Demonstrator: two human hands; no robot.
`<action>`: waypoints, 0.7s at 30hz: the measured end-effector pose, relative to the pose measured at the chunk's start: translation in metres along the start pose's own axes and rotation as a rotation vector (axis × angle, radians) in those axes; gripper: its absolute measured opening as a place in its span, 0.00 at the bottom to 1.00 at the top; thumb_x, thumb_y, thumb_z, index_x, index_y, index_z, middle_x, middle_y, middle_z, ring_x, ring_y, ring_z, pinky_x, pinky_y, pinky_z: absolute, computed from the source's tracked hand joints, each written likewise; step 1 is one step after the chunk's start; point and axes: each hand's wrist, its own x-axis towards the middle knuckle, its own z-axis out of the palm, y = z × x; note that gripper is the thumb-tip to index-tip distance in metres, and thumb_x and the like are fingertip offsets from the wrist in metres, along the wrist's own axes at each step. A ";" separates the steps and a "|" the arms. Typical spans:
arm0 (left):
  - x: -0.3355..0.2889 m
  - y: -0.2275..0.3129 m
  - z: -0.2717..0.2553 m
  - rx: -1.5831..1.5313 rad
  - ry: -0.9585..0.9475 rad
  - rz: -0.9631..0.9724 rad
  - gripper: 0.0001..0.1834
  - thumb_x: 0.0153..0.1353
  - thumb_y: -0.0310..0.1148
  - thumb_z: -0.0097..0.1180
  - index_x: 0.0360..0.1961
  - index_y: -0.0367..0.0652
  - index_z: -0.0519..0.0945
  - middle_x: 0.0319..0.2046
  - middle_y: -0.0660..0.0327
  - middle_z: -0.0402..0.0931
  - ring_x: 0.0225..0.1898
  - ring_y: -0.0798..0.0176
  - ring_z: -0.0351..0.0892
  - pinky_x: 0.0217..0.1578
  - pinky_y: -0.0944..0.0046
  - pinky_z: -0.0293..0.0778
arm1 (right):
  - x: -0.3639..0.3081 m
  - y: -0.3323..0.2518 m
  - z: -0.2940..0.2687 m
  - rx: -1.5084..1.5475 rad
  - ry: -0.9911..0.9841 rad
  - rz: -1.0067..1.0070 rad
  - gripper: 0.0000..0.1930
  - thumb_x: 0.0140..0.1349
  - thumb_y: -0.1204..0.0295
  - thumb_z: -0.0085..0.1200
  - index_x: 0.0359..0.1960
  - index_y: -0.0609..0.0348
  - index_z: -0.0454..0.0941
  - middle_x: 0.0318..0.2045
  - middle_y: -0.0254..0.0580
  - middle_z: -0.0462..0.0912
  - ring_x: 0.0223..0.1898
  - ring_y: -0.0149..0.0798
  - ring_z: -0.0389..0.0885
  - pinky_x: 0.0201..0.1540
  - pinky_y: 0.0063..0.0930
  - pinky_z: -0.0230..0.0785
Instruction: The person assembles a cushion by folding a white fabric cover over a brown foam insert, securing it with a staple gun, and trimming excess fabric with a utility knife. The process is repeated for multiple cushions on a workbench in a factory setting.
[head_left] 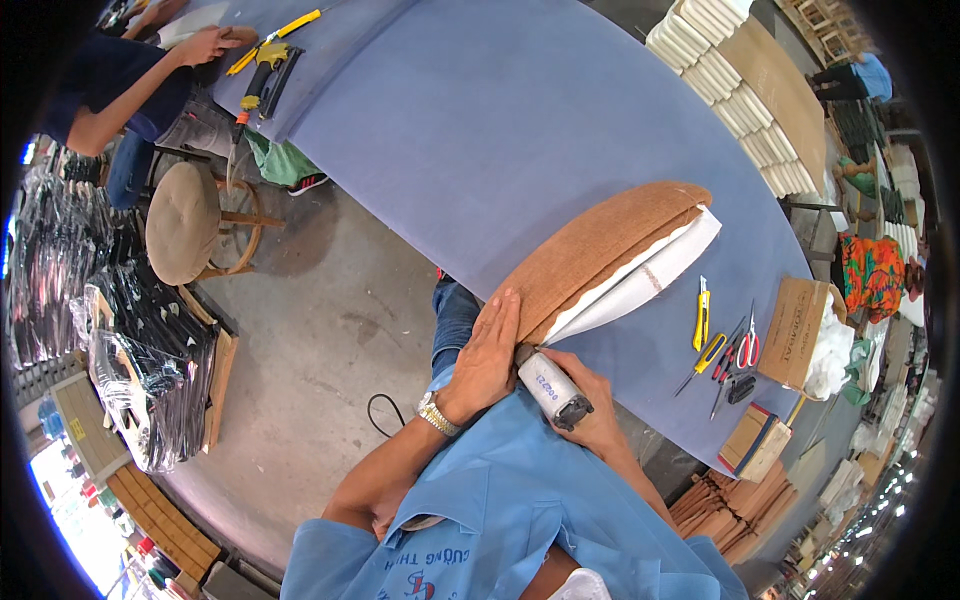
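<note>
A long curved cushion (585,245) in brown fabric lies over the table's near edge, its near end close to my body. Along its right side a white lining (640,285) shows, standing away from the brown cover. My left hand (490,350) is laid on the near end with fingers stretched flat over the fabric; its thumb is hard to see. In my right hand (595,405) is a silver, cylinder-bodied staple gun (548,385), its dark nose at the cushion's near end beside the lining. The contact point itself is hidden.
On the blue table (480,120) lie a yellow cutter (702,315), a screwdriver (702,362) and red-handled scissors (747,350). A cardboard box (795,330) with white stuffing stands at right. A co-worker's hand (208,45) is at far left, near another tool (265,75). A round stool (185,225) stands left.
</note>
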 end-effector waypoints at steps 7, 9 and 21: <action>0.003 0.006 -0.012 -0.107 0.001 -0.033 0.50 0.58 0.21 0.60 0.79 0.31 0.49 0.77 0.37 0.54 0.79 0.38 0.54 0.76 0.49 0.58 | -0.009 0.021 -0.015 0.028 0.159 -0.259 0.32 0.52 0.72 0.67 0.63 0.60 0.78 0.51 0.54 0.86 0.52 0.54 0.87 0.56 0.39 0.78; 0.008 0.003 -0.007 -0.140 0.074 0.008 0.48 0.61 0.23 0.59 0.79 0.31 0.49 0.76 0.37 0.57 0.77 0.36 0.57 0.75 0.48 0.61 | -0.023 0.044 -0.029 0.035 0.278 -0.213 0.32 0.52 0.70 0.69 0.63 0.60 0.79 0.50 0.54 0.87 0.50 0.53 0.88 0.56 0.40 0.77; 0.033 0.055 0.005 -0.096 0.329 0.184 0.35 0.60 0.20 0.60 0.70 0.31 0.69 0.70 0.38 0.69 0.72 0.39 0.68 0.71 0.49 0.66 | 0.059 0.098 -0.093 0.297 0.537 0.091 0.35 0.71 0.48 0.59 0.66 0.67 0.72 0.56 0.54 0.82 0.60 0.45 0.81 0.58 0.37 0.75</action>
